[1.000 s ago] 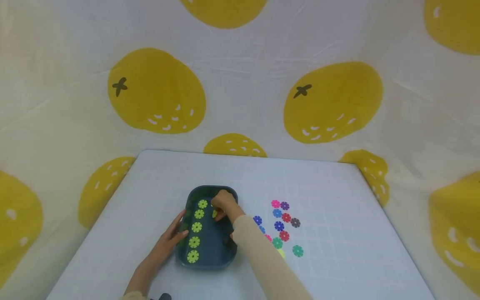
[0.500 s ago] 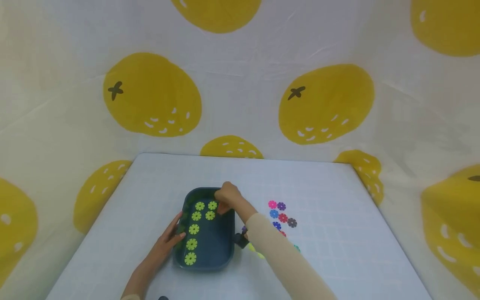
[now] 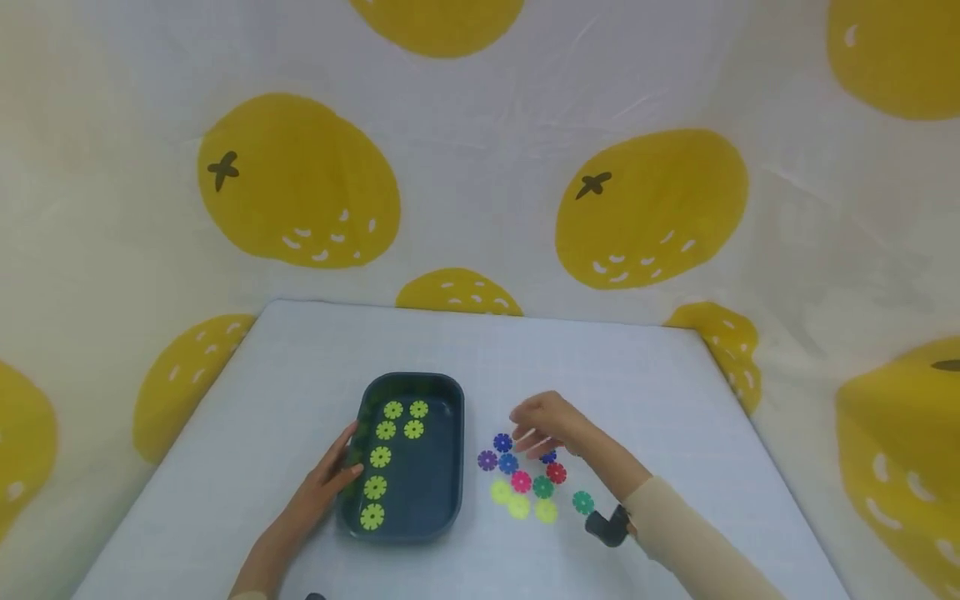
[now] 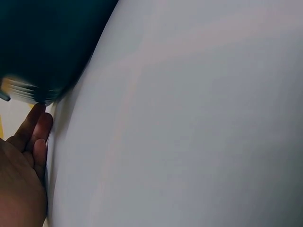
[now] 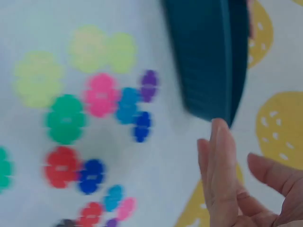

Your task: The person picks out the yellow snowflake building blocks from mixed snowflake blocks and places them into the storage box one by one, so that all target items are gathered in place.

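Seven yellow-green discs (image 3: 380, 457), notched at the edge, lie in the dark tray (image 3: 423, 492): five in a column along the left wall, two beside its far end. The left hand (image 3: 322, 485) grips the tray's left wall, thumb over the rim, fingers against the outside. The right hand (image 3: 545, 423) is released: fingers extended, thumb apart, no disc visible in it. Change: half a second ago it was over the tray's far right corner; it is now outside the tray, above the loose discs (image 3: 521, 482). Judged effect: the second column stands at two, with that placement finished. Three loose yellow discs (image 3: 518, 506) sit at the near edge of the multicoloured group on the white table (image 3: 675, 400).
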### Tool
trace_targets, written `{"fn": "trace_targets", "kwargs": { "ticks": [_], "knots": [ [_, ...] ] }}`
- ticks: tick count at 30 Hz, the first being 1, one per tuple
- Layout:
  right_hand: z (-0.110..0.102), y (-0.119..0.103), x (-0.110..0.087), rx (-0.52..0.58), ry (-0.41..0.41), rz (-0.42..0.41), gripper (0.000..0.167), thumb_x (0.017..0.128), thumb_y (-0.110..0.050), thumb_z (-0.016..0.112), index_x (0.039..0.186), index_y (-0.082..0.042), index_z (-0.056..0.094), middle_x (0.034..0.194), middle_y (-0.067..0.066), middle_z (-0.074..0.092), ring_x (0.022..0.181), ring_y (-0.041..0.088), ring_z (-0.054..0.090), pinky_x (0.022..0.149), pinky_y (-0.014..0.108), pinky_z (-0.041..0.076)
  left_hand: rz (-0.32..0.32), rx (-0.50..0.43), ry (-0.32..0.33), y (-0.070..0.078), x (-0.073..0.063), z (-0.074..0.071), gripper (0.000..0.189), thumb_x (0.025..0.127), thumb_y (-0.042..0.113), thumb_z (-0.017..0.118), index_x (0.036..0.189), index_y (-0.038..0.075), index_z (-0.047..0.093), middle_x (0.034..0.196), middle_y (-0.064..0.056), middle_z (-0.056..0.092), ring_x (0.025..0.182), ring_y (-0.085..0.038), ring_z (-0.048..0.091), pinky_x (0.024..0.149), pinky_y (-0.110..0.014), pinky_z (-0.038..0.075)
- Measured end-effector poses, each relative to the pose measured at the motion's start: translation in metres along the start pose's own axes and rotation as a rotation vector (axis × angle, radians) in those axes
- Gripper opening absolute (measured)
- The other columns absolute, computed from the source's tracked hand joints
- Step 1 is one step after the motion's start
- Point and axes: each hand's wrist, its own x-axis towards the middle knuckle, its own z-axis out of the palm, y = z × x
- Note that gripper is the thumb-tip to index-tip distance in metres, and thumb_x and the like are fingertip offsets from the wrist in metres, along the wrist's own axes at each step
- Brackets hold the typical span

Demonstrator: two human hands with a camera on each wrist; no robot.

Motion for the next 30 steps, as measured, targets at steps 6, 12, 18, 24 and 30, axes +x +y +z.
{"fn": "trace_targets", "kwargs": {
  "ticks": [6, 12, 18, 24, 30],
  "knots": [
    [0.003, 0.051, -0.009, -0.134, -0.095, -0.139, 0.036, 0.090, -0.018, 0.072, 0.122, -0.003, 0.067, 0.087, 0.010, 0.070, 0.067, 0.024, 0.069, 0.064, 0.036, 0.061, 0.009, -0.001, 0.002, 0.004, -0.001, -0.001, 0.073, 0.099, 0.039, 0.057, 0.159, 0.037, 0.015, 0.168, -0.009, 0.006, 0.151, -0.047, 0.008, 0.119, -0.064, 0.010],
    [0.014, 0.076, -0.002, -0.366, -0.139, -0.362, 0.044, 0.083, -0.021, 0.080, 0.124, -0.012, 0.067, 0.088, 0.001, 0.062, 0.073, 0.013, 0.056, 0.062, 0.025, 0.052, -0.003, -0.014, 0.001, 0.004, -0.001, -0.001, 0.073, 0.099, 0.037, 0.057, 0.159, 0.037, 0.016, 0.168, -0.009, 0.007, 0.150, -0.047, 0.009, 0.119, -0.066, 0.010],
    [0.026, 0.084, 0.003, -0.584, -0.157, -0.439, 0.051, 0.078, -0.032, 0.085, 0.125, -0.030, 0.066, 0.100, -0.006, 0.056, 0.085, 0.006, 0.052, 0.071, 0.018, 0.050, 0.000, -0.006, 0.014, 0.003, -0.002, 0.000, 0.071, 0.100, 0.037, 0.056, 0.159, 0.036, 0.017, 0.168, -0.011, 0.008, 0.150, -0.047, 0.010, 0.118, -0.067, 0.010],
    [0.029, 0.084, 0.005, -0.657, -0.153, -0.458, 0.053, 0.076, -0.032, 0.086, 0.124, -0.033, 0.066, 0.100, -0.006, 0.050, 0.087, 0.006, 0.051, 0.073, 0.016, 0.051, 0.000, 0.003, 0.017, 0.002, -0.001, 0.001, 0.071, 0.100, 0.038, 0.056, 0.159, 0.035, 0.016, 0.168, -0.010, 0.007, 0.150, -0.047, 0.010, 0.117, -0.069, 0.008],
    [0.030, 0.082, 0.008, -0.661, -0.149, -0.464, 0.049, 0.074, -0.029, 0.088, 0.119, -0.029, 0.068, 0.100, -0.006, 0.050, 0.093, 0.006, 0.049, 0.077, 0.019, 0.052, -0.016, 0.008, 0.015, 0.002, -0.001, 0.001, 0.072, 0.100, 0.039, 0.056, 0.159, 0.036, 0.015, 0.168, -0.010, 0.006, 0.150, -0.048, 0.008, 0.117, -0.069, 0.008]
  ]
}}
